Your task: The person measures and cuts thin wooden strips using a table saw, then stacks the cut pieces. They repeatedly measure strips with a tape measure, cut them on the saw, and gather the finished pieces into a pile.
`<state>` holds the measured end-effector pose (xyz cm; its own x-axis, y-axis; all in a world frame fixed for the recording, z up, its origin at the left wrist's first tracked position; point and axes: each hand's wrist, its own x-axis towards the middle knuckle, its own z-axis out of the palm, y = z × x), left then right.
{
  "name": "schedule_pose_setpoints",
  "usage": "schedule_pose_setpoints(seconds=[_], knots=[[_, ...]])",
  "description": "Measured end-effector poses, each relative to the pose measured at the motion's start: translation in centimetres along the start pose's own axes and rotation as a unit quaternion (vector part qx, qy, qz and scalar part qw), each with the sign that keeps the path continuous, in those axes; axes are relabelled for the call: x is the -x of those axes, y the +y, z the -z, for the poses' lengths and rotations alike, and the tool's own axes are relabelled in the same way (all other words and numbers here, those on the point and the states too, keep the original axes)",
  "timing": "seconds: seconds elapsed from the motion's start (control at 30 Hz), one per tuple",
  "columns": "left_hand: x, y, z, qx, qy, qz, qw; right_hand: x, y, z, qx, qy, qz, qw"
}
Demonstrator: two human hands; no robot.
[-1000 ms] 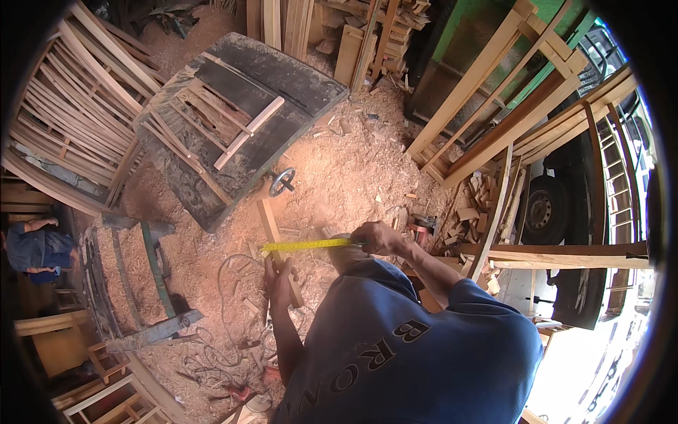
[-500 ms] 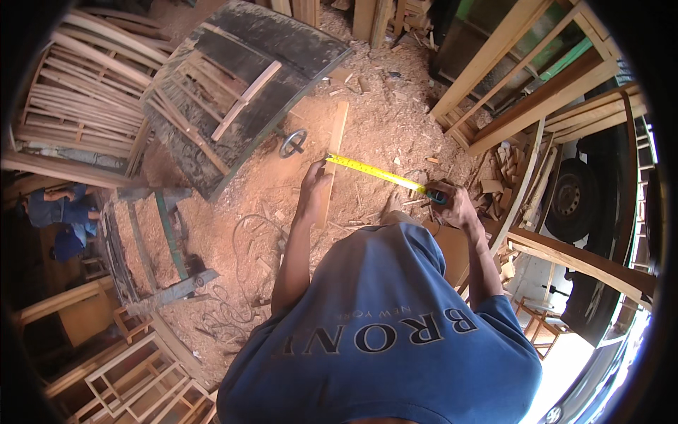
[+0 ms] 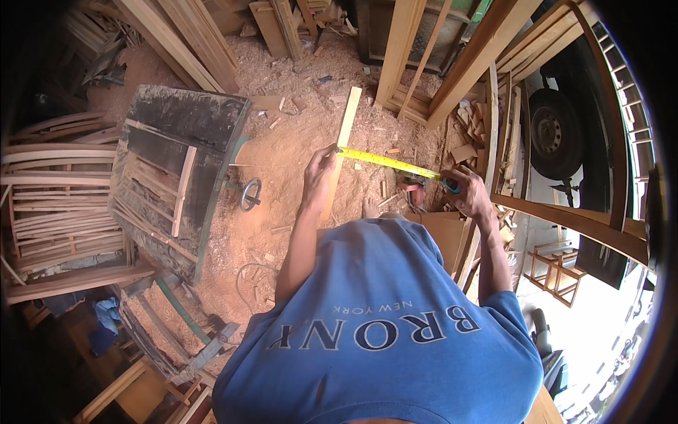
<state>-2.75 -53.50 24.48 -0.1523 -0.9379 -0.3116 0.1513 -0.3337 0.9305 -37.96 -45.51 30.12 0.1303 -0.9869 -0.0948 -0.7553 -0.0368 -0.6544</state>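
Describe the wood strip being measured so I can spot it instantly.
Start at the sawdust-covered floor in the middle of the workshop. The pale wood strip stands out there, running up from the left hand. Unlike the darker frames nearby, it has a yellow tape measure stretched from it to the right hand.

A pale, smooth wooden strip (image 3: pixel 342 145) lies over a floor (image 3: pixel 282 148) of rough reddish sawdust. The yellow tape measure (image 3: pixel 387 161) blade looks glossy. The blue shirt (image 3: pixel 381 332) is matt cloth.

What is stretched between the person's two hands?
A yellow tape measure runs between them in the head view. The left hand pins its end on a pale wooden strip; the right hand holds its case. Sawdust-covered floor lies beneath.
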Motion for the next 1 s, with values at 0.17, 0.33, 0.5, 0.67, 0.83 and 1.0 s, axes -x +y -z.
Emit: schedule_pose_setpoints(seconds=[0.17,0.33,0.5,0.67,0.83,1.0], knots=[[-3.1,-0.1,-2.7,0.010,-0.036,0.022,0.999,0.7,2.0,1.0,0.014,0.010,-0.055,0.998],[-5.3,-0.4,-3.9,0.007,-0.051,0.062,0.997,1.7,2.7,0.0,-0.002,0.075,-0.036,0.997],[-7.6,-1.8,-3.7,-0.113,-0.096,0.068,0.987,0.8,2.6,-2.5,-0.050,0.047,-0.107,0.992],[-10.4,-5.0,-2.6,-0.334,-0.211,0.127,0.910,-0.2,0.2,-6.6,-0.114,0.055,-0.199,0.972],[-14.1,-7.0,-0.3,-0.421,-0.252,0.198,0.849,2.3,1.1,-12.3,-0.055,0.073,-0.321,0.943],[-20.2,-9.0,1.5,-0.436,-0.365,0.272,0.776,9.1,1.7,-20.3,-0.113,0.078,-0.601,0.787]])
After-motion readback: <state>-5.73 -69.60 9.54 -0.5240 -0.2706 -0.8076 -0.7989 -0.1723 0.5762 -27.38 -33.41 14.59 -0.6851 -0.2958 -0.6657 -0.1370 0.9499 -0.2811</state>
